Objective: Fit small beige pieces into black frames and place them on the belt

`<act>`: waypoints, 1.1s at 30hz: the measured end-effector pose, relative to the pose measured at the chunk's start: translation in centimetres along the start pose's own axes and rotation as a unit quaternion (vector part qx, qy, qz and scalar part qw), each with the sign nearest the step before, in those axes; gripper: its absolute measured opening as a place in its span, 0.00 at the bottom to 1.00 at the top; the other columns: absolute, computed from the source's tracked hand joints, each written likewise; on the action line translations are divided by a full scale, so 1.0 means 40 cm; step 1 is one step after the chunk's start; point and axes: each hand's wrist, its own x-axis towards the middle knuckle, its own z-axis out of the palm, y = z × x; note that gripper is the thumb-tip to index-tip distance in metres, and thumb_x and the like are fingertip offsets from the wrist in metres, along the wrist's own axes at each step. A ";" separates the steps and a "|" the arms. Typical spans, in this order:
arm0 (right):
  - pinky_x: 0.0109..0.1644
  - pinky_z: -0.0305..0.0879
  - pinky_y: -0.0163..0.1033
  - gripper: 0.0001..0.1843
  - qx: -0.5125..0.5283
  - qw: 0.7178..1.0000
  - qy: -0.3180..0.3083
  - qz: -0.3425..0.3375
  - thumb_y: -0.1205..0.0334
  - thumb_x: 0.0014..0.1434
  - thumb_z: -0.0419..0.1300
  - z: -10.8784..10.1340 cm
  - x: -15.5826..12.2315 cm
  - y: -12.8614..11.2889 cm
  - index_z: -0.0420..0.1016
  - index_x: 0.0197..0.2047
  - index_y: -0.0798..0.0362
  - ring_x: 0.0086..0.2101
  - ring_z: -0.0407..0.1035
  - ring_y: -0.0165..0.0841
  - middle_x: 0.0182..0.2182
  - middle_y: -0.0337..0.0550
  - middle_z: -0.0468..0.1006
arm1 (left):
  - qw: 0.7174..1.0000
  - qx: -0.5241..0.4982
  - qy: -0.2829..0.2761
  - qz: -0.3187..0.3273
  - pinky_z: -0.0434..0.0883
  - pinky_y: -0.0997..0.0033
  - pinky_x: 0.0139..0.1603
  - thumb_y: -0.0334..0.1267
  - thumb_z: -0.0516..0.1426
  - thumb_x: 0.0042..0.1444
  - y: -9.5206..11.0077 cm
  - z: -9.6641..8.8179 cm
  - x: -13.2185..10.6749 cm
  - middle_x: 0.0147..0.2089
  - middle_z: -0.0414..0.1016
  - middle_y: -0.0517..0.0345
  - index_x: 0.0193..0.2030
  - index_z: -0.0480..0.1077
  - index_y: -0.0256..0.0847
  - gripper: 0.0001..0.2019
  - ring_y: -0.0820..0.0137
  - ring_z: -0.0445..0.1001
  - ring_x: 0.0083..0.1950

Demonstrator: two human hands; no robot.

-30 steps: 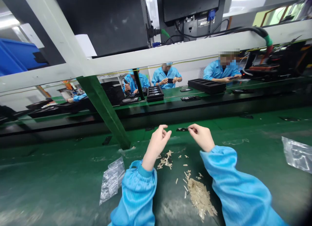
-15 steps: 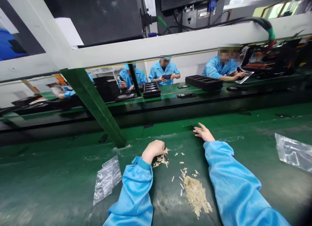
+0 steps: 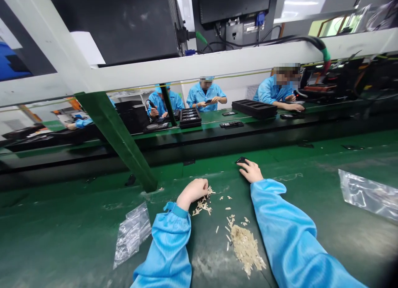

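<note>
My left hand (image 3: 193,190) rests as a loose fist on the green mat, its knuckles touching a small scatter of beige strips (image 3: 202,205); whether it pinches one is hidden. My right hand (image 3: 251,171) lies flat farther out, fingers stretched toward a small black part (image 3: 241,160) at its fingertips. A larger heap of beige strips (image 3: 245,248) lies between my blue sleeves.
A clear plastic bag (image 3: 132,232) lies left, another clear bag (image 3: 368,194) right. A green slanted post (image 3: 116,139) rises ahead left. Beyond a black conveyor (image 3: 217,136), several people in blue coats work beside black trays (image 3: 254,108). Monitors hang overhead.
A second ago both hands were raised, the right pinching the black part. The right hand has set it on the mat and flattened; the left hand dropped onto the small strips and closed.
</note>
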 end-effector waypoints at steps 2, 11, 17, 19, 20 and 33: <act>0.62 0.46 0.58 0.17 -0.069 0.998 -0.002 -0.003 0.50 0.56 0.60 0.006 -0.005 -0.015 0.75 0.49 0.40 0.63 0.45 0.50 0.63 0.42 0.59 | 1.000 -0.016 0.013 0.006 0.56 0.76 0.27 0.27 0.51 0.47 -0.002 -0.001 -0.001 0.26 0.66 0.62 0.28 0.66 0.40 0.05 0.73 0.63 0.28; 0.57 0.57 0.52 0.25 -0.205 0.978 0.011 0.019 0.50 0.63 0.50 0.005 0.018 -0.035 0.69 0.56 0.56 0.57 0.61 0.47 0.60 0.60 0.62 | 0.997 -0.071 0.031 0.020 0.53 0.76 0.27 0.25 0.51 0.43 -0.001 -0.011 -0.002 0.22 0.60 0.66 0.23 0.61 0.40 0.06 0.75 0.59 0.26; 0.58 0.59 0.46 0.24 -0.176 0.984 0.021 0.010 0.54 0.65 0.47 -0.019 0.019 -0.023 0.61 0.61 0.54 0.56 0.63 0.39 0.58 0.52 0.67 | 0.993 -0.102 0.052 0.023 0.52 0.75 0.27 0.24 0.51 0.41 -0.006 -0.011 0.000 0.21 0.59 0.66 0.23 0.60 0.40 0.07 0.75 0.58 0.25; 0.59 0.58 0.48 0.22 -0.167 0.986 0.022 0.008 0.55 0.63 0.50 -0.019 0.012 -0.023 0.66 0.58 0.53 0.57 0.61 0.42 0.56 0.52 0.70 | 0.991 -0.114 0.060 0.025 0.53 0.75 0.27 0.24 0.51 0.41 -0.007 -0.009 0.001 0.21 0.59 0.66 0.23 0.60 0.40 0.07 0.75 0.58 0.25; 0.59 0.57 0.50 0.22 -0.163 0.986 0.028 0.009 0.55 0.62 0.51 -0.020 0.008 -0.026 0.68 0.57 0.53 0.58 0.60 0.44 0.56 0.53 0.70 | 0.990 -0.120 0.065 0.026 0.54 0.75 0.27 0.24 0.51 0.41 -0.007 -0.009 0.001 0.21 0.60 0.66 0.23 0.60 0.40 0.07 0.75 0.58 0.25; 0.46 0.69 0.37 0.11 0.017 0.961 -0.099 -0.259 0.63 0.59 0.54 -0.058 -0.092 -0.281 0.76 0.42 0.50 0.40 0.74 0.32 0.39 0.41 0.79 | 0.963 -0.245 0.091 0.069 0.69 0.76 0.35 0.26 0.49 0.48 0.026 -0.053 -0.016 0.30 0.74 0.61 0.36 0.64 0.38 0.09 0.75 0.73 0.31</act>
